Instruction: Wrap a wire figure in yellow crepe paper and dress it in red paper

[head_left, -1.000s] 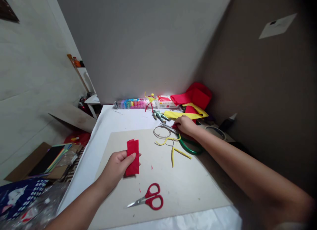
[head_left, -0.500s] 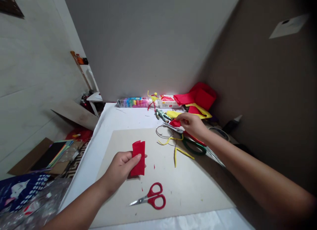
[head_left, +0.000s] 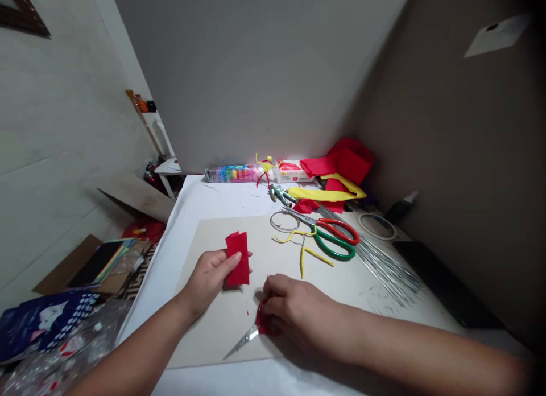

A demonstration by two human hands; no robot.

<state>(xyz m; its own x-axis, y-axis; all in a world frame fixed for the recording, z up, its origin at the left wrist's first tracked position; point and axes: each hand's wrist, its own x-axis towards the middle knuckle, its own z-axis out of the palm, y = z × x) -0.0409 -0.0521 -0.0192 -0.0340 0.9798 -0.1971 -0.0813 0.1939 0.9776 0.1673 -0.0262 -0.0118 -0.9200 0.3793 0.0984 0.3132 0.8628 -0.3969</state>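
My left hand (head_left: 210, 275) pinches a folded red strip of paper or thin cloth (head_left: 237, 259) upright, thumb on its front and fingertips behind. To its right, my right hand (head_left: 294, 310) closes on the red handles of small scissors (head_left: 247, 338). Their blades point to the lower left, near the board's front edge, and most of the handles is hidden under the fingers. Beneath both hands lies a beige board (head_left: 205, 328). Behind the right hand lies a bent yellow wire figure (head_left: 303, 254).
Large scissors with red and green handles (head_left: 333, 242) lie at the right, beside a bundle of silver wires (head_left: 386, 265) and a tape roll (head_left: 377, 226). Pliers (head_left: 281, 194), yellow strip (head_left: 324, 193), red material (head_left: 350, 160) and a clay pack (head_left: 234, 174) lie at the back.
My right hand has come from the red scraps at the back down to the small scissors and closed on their handles. The left hand keeps the folded red strip in nearly the same place.
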